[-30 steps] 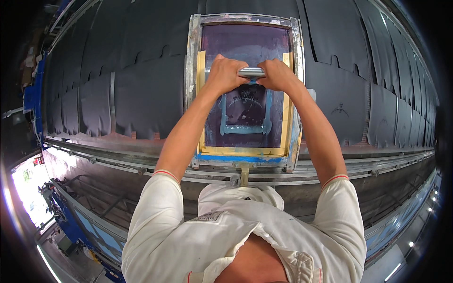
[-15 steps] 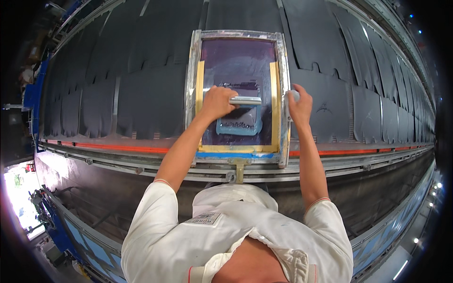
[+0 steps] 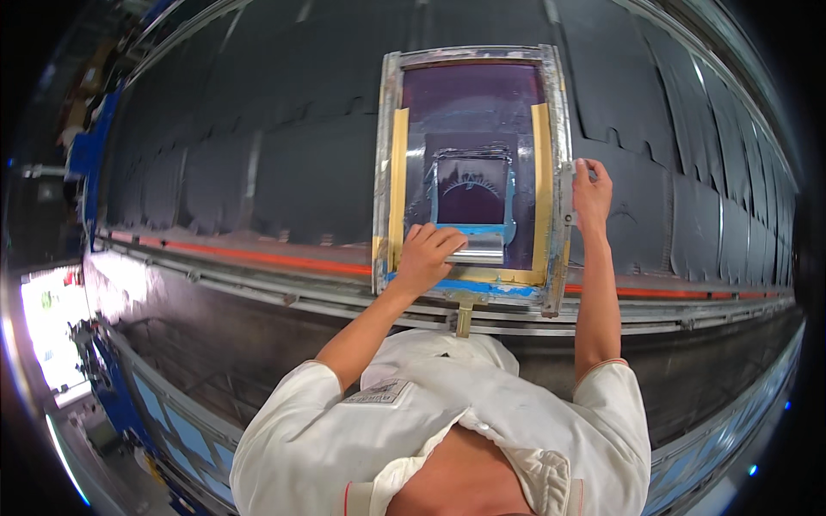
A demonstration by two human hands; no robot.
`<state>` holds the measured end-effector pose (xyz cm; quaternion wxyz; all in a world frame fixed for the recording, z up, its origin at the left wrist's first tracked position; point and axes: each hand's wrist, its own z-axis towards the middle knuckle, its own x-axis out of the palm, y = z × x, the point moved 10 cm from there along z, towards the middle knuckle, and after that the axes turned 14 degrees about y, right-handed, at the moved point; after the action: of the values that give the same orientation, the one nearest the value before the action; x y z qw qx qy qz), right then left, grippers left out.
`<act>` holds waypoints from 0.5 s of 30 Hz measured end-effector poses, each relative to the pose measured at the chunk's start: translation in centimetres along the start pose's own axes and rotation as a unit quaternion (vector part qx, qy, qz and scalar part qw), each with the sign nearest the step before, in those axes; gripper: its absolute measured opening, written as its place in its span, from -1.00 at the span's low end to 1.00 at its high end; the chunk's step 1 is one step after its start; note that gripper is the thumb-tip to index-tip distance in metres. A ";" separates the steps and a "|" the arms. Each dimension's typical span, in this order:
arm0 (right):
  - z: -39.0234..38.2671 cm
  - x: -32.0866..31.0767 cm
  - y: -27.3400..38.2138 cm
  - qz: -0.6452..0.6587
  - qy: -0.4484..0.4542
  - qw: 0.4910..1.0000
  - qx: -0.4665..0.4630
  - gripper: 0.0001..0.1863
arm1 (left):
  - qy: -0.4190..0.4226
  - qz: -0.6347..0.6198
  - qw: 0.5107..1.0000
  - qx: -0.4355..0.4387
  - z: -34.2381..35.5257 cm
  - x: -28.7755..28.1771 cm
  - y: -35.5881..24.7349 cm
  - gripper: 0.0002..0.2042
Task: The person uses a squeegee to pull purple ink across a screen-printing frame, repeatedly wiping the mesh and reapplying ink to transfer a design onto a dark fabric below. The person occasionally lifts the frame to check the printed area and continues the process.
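Near the lower edge of the screen frame (image 3: pixel 386 172), the left hand (image 3: pixel 428 256) clasps a shiny silver squeegee (image 3: pixel 483 248), blue ink (image 3: pixel 473 230) along its far side. By the right edge, the right hand (image 3: pixel 592 198) curls; I can't tell on what. Yellow tape (image 3: pixel 541 163) flanks purple mesh (image 3: pixel 473 95).

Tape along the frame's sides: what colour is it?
The tape is pale yellow, seen best in the head view.

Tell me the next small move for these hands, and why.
Probably lift the frame slightly with the right hand: that hand is at the frame's right edge, and the left hand holds the metal bar nearer the person than the arc pattern.
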<state>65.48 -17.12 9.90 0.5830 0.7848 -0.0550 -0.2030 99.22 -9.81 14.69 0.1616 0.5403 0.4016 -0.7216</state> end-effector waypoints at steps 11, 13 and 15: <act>-1.1 11.5 -2.3 0.074 -0.002 0.990 -0.118 -0.77 | -0.029 0.088 0.995 -0.035 -2.5 -8.2 4.2 -0.68; 0.4 7.1 -4.5 0.045 0.011 0.996 -0.075 -0.77 | -0.013 0.072 0.995 -0.062 -2.5 -4.0 1.4 -0.67; 0.4 5.7 -4.8 0.050 0.000 0.998 -0.035 -0.76 | 0.033 0.085 0.995 -0.045 -3.3 -3.6 1.1 -0.63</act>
<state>69.81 -17.83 3.86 0.6195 0.7603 -0.0871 -0.1750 103.42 -8.68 17.21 0.2334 0.5882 0.3917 -0.6679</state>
